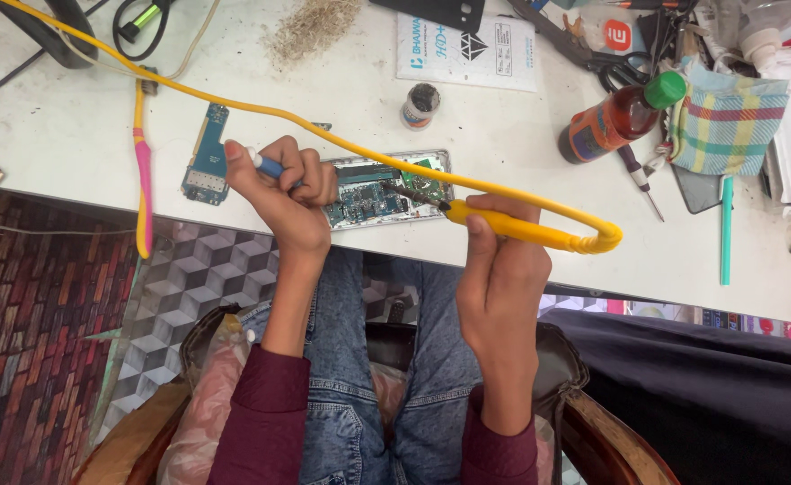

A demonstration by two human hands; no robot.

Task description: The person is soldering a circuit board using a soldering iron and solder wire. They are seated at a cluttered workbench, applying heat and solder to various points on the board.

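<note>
Soldering under way, unfinished: right hand [500,269] gripping yellow soldering iron [503,223], tip on opened phone board [386,190] at table [503,135] near edge, left hand [283,193] pinching blue-handled tool [267,164].

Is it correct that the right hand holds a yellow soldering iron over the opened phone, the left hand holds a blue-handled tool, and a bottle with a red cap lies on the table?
Not quite. The head view shows the bottle lying on the table with a green cap, not red. The rest holds: the right hand holds the yellow soldering iron over the opened phone, and the left hand holds a blue-handled tool.
</note>
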